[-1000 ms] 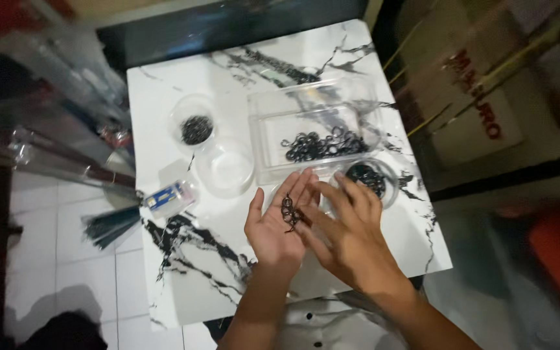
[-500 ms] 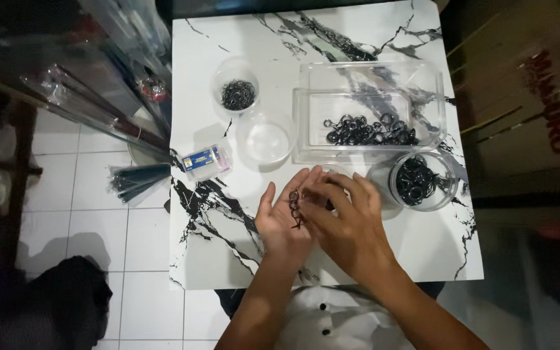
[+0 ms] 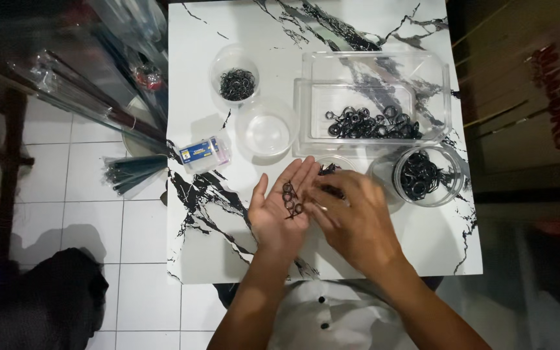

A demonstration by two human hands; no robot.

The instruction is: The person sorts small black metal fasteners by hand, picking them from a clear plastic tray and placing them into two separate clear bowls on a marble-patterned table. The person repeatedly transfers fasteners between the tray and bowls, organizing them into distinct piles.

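1. Left hand (image 3: 283, 210) is lying palm up and released flat, cradling a small clump of black rings (image 3: 290, 198) on the palm, nothing gripped.
2. Right hand (image 3: 351, 217) is hovering just at 3 o'clock of the left palm, fingers bent down toward the rings; fingertips are blurred, so I cannot tell if it is pinching one.
3. Rings on the palm: roughly four or five, overlapping, exact count unclear.
4. Handling judgement: the rings are looking tiny, light, stiff and smooth, so likely slippery and easy to drop or roll; best taken one at a time by the rim with thumb and fingertip.
5. Both hands are working over the marble-patterned worktop (image 3: 196, 78), near its 6 o'clock edge.
6. Clear rectangular tray (image 3: 312, 97) is sitting at 1 o'clock of the hands, holding a loose pile of similar black rings, too many to count.
7. Round clear tub (image 3: 456, 185) at 3 o'clock of the hands is holding a heap of dark rings.
8. Small round cup (image 3: 218, 61) at 11 o'clock is holding more dark rings.
9. One empty clear bowl (image 3: 267, 133) is sitting at 12 o'clock, between cup and tray.
10. One small blue-labelled box (image 3: 202, 152) is lying at 10 o'clock.
11. Containers counted: four, three with rings.
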